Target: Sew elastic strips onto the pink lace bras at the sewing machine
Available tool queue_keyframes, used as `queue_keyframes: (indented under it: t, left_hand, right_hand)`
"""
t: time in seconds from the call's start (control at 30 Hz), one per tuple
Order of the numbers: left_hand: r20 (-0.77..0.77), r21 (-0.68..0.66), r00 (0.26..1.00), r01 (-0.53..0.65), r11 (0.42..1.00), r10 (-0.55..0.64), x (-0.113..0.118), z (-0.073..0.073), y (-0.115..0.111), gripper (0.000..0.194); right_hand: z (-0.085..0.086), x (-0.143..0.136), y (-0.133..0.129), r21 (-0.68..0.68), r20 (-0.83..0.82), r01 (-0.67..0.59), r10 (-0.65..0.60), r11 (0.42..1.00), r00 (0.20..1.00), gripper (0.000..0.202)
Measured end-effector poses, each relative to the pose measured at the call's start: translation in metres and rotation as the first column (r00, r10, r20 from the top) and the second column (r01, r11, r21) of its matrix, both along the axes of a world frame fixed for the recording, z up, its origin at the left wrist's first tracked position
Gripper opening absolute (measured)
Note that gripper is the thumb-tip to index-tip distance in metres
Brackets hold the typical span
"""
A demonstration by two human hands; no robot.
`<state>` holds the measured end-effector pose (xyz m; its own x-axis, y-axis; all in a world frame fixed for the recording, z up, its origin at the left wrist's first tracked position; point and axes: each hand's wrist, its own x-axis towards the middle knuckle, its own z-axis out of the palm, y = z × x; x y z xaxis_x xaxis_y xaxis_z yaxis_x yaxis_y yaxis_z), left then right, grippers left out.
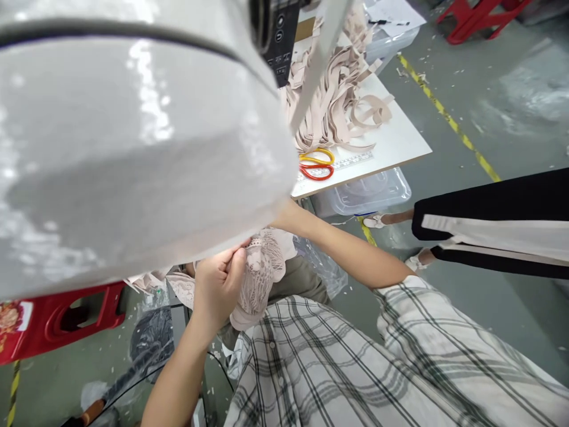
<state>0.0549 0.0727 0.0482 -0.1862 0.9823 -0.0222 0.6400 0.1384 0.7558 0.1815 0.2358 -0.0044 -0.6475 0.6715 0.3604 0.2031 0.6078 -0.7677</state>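
My left hand (222, 276) is closed, with thumb and fingers pinching the upper edge of a beige lace bra (258, 276). The bra has a rounded cup and hangs over my lap. Another scalloped lace part (182, 287) shows left of my left wrist. My right forearm reaches in from the right. Only the wrist end of my right hand (287, 214) shows, since the large glossy white sewing machine head (146, 148) covers its fingers. What that hand touches is hidden, as is the bra's top edge beneath the machine.
On the white table (400, 139) lie beige fabric strips (333, 95), scissors (316, 165) with yellow and red handles, and a clear ruler (353, 161). Below is a clear plastic bin (373, 193). A red stool (66, 320) stands left. Another person's legs (489, 219) are at right.
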Motion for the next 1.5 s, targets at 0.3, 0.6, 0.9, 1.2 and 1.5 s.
queue_keyframes:
  t: [0.3,0.6,0.9,1.2,1.5]
  left_hand:
    - [-0.148,0.064,0.989,0.031,0.997,-0.022,0.0,-0.007,-0.011,0.029]
    - [-0.24,0.16,0.971,0.036,0.986,0.004,-0.001,-0.01,-0.012,0.026]
    - [-0.284,0.202,0.958,0.034,0.979,0.026,-0.004,-0.016,-0.016,0.025]
    - [-0.327,0.229,0.943,0.023,0.973,0.055,-0.007,-0.02,-0.02,0.025]
    - [-0.289,0.254,0.941,-0.1,0.962,0.174,-0.009,-0.029,-0.023,0.027]
  right_hand:
    - [-0.003,0.002,0.001,-0.021,-0.09,0.025,-0.027,0.999,0.996,0.007]
    - [-0.001,0.001,-0.001,-0.051,-0.038,0.048,-0.05,0.998,0.998,0.014]
    - [-0.002,0.0,-0.001,-0.032,-0.025,0.067,-0.068,0.997,0.997,0.016]
    - [0.0,-0.001,-0.002,-0.018,0.044,0.094,-0.093,0.995,0.995,0.015]
    - [-0.004,-0.004,-0.001,-0.001,0.011,0.114,-0.114,0.993,0.993,0.015]
